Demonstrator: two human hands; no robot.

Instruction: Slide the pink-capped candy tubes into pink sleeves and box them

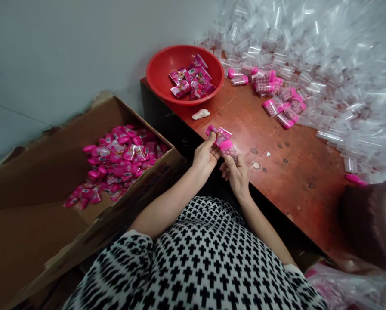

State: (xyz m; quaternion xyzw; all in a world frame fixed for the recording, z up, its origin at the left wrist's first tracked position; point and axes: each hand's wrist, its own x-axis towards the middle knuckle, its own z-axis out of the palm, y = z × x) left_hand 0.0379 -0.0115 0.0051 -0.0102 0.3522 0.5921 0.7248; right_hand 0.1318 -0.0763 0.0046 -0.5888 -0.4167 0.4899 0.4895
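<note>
Packets [121, 159] lie heaped in a cardboard box [50, 185], toward its right corner. A red bowl [160, 77] with more packets stands at the left corner of the tabletop [276, 189]. At the front edge, the left hand [203, 158] pinches a pink wrapper [225, 132]; the right hand [238, 174] grips a bottle [226, 145], pink lid at the wrapper. Filled bottles [265, 82] lie toward the back edge, beside heaped clear bottles [309, 82]. A bucket [357, 215] stands near the right end.
</note>
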